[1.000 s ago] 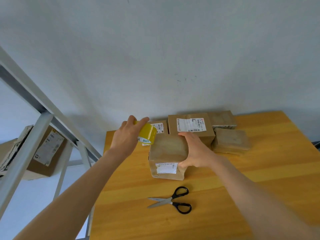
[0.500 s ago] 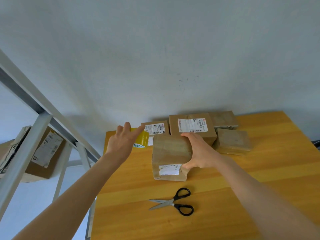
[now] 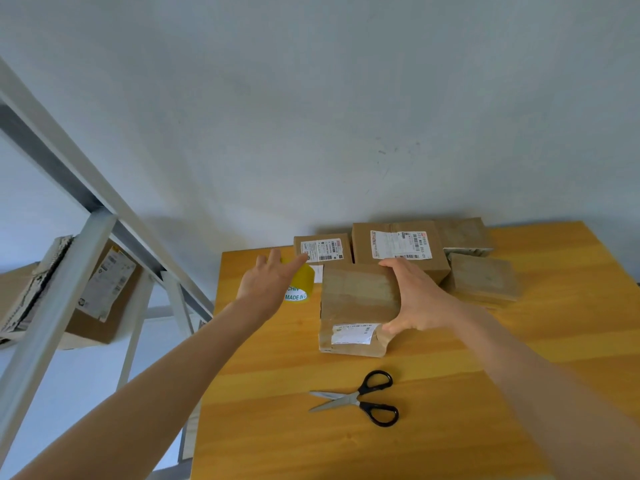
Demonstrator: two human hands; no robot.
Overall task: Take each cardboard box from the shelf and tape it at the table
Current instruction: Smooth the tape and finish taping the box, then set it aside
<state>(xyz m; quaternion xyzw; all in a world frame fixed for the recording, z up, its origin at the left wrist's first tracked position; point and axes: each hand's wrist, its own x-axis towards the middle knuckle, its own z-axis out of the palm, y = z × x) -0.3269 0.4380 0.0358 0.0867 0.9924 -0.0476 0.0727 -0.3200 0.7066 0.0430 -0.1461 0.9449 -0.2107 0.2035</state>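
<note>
A taped cardboard box with a white label on its near face stands on the wooden table. My right hand grips its right side. A yellow tape roll rests on the table just left of the box. My left hand hovers over the roll with fingers spread, holding nothing. Several more cardboard boxes line the wall behind. To the left, another cardboard box sits on the metal shelf.
Black-handled scissors lie shut on the table in front of the box. Two unlabelled boxes sit at the back right. The shelf's slanted grey beams cross the left side. A grey wall stands behind the table.
My left hand has set the yellow tape roll down on the table and opened above it. My right hand has stayed on the box.
</note>
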